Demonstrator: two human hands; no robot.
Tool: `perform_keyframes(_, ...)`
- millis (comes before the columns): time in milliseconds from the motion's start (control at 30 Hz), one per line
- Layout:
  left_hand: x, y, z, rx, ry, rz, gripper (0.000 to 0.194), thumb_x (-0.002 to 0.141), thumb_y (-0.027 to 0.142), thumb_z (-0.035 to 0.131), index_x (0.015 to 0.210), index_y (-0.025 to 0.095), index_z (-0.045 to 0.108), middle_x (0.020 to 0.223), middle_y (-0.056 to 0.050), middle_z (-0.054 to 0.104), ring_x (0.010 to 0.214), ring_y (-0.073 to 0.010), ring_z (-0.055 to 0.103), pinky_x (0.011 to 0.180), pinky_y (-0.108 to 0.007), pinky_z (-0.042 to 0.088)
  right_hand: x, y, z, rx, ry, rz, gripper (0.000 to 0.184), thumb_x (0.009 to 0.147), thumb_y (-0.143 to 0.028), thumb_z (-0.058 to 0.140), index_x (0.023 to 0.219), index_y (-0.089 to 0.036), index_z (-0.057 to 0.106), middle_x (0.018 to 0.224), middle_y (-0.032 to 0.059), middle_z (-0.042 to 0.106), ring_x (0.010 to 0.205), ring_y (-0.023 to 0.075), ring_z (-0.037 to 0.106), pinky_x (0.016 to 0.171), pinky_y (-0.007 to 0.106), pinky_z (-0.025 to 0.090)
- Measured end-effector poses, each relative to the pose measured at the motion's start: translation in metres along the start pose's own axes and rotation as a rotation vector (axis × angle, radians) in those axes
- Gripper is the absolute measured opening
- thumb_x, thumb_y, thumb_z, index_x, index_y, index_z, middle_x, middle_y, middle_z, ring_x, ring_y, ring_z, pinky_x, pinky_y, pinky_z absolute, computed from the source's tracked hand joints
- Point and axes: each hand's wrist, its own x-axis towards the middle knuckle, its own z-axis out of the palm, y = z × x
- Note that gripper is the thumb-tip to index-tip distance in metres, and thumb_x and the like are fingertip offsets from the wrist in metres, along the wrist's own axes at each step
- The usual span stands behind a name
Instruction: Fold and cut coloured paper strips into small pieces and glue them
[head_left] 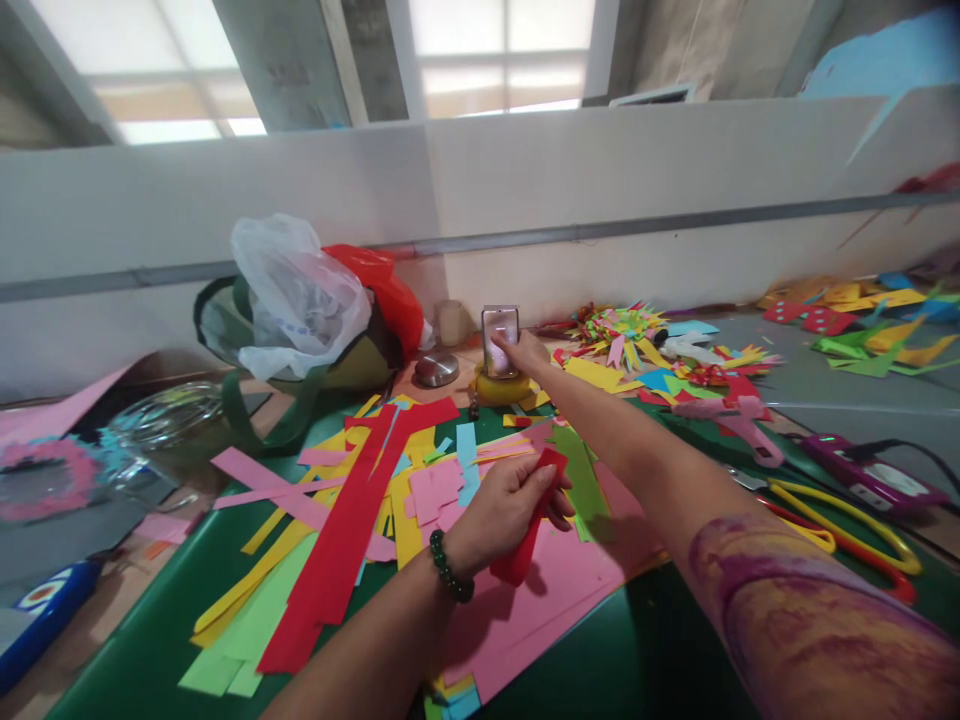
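Left hand [491, 508] holds a narrow red paper piece [517, 560] pinched between its thumb and fingers; this piece is at the centre of my clock, above a pink sheet [574, 585]. I judge the paper to be light, rather flat and easy to crease, not slippery, and likely to tear if it is pulled hard. It seems best to take it by the long edges, near the middle. At 12 o'clock, right hand [529, 355] touches the screen of a phone [510, 362] with one fingertip; how far its other fingers are spread, I cannot tell. At 9 o'clock lie long red strips [322, 590]. At 2 o'clock is a pink glue gun [750, 428], and at 3 o'clock are yellow-handled scissors [910, 560].
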Motion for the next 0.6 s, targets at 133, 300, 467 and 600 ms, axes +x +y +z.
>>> perform_keyframes(133, 0.0, 0.0, -0.001, 0.016, 0.0, 0.008, 0.055, 0.069, 0.066, 0.065, 0.077, 0.012, 0.06, 0.063, -0.005, 0.064, 0.054, -0.0149, 0.062, 0.057, -0.028, 0.049, -0.002, 0.003, 0.002, -0.002, 0.015, -0.023, 0.063, 0.075, -0.061, 0.064, 0.116, -0.014, 0.061, 0.117, 0.0196, 0.066, 0.11, 0.0317, 0.062, 0.084, 0.036, 0.046)
perform_keyframes(300, 0.0, 0.001, -0.001, 0.011, -0.004, -0.002, 0.056, 0.066, 0.067, 0.067, 0.076, 0.013, 0.06, 0.063, -0.004, 0.065, 0.054, -0.0145, 0.062, 0.058, -0.028, 0.05, 0.005, 0.018, 0.004, 0.055, -0.017, -0.1, 0.041, 0.083, -0.044, 0.065, 0.11, -0.013, 0.063, 0.111, 0.0132, 0.069, 0.102, 0.027, 0.064, 0.084, 0.034, 0.047)
perform_keyframes(467, -0.001, 0.002, -0.002, 0.021, -0.007, -0.001, 0.051, 0.071, 0.063, 0.066, 0.076, 0.013, 0.06, 0.064, -0.004, 0.065, 0.054, -0.0144, 0.062, 0.059, -0.028, 0.051, 0.017, 0.038, 0.006, 0.149, -0.127, -0.153, 0.033, 0.091, -0.036, 0.057, 0.115, -0.013, 0.061, 0.116, 0.0065, 0.062, 0.101, 0.025, 0.061, 0.085, 0.041, 0.052)
perform_keyframes(600, -0.002, 0.003, -0.001, 0.019, -0.009, -0.007, 0.049, 0.071, 0.061, 0.066, 0.077, 0.013, 0.06, 0.064, -0.004, 0.065, 0.055, -0.0143, 0.062, 0.06, -0.029, 0.051, 0.022, 0.05, 0.008, 0.208, -0.153, -0.19, 0.036, 0.091, -0.036, 0.058, 0.121, -0.015, 0.057, 0.121, 0.008, 0.059, 0.103, 0.0236, 0.06, 0.085, 0.043, 0.053)
